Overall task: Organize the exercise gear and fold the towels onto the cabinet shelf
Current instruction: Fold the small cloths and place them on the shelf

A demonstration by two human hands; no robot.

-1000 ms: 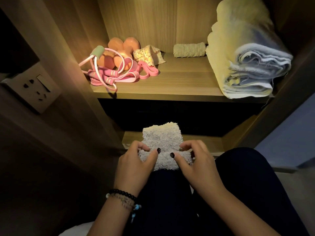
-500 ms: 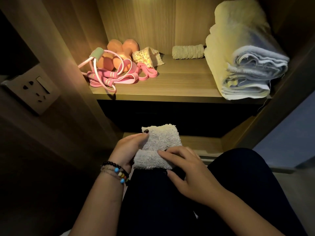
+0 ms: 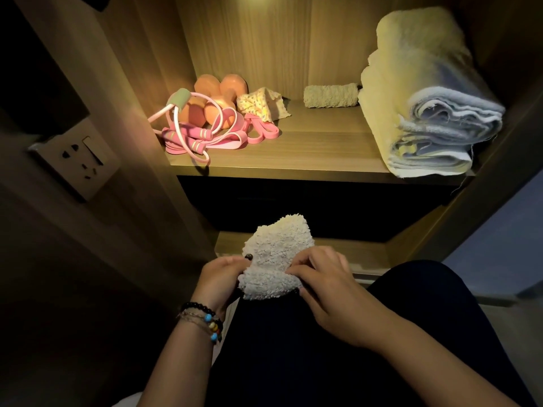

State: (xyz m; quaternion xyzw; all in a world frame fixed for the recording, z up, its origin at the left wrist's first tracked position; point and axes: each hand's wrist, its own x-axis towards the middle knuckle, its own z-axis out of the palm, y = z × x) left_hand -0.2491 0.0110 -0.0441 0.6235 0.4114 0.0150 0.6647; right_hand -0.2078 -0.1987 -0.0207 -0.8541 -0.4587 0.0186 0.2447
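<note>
Nearest the camera, on the person's dark-clad lap, lies a small fluffy cream towel (image 3: 274, 257), partly rolled or folded. The left hand (image 3: 221, 277) pinches its left edge between thumb and fingers, wrist ringed with beaded bracelets (image 3: 205, 320). The right hand (image 3: 321, 284) curls its fingers over the towel's right edge, gripping it; how many layers sit under those fingers is hard to tell in this dim light.

The step in hand looks like folding or rolling this little towel into a compact bundle. The next move probably calls for tucking the loose far corner in, keeping both edges pinched so the bundle does not spring open, then lifting it up and forward.

Beyond the knees, the lit cabinet shelf (image 3: 308, 160) waits. On its left sit orange dumbbells (image 3: 219, 101), a pink jump rope (image 3: 188, 133) and pink resistance bands (image 3: 261, 130) in a loose tangle, with a patterned cloth pouch (image 3: 261, 105) beside them. At the back rests an already rolled cream towel (image 3: 330, 96), a likely neighbour for the one in hand. On the right stands a stack of large folded towels (image 3: 426, 107).
</note>
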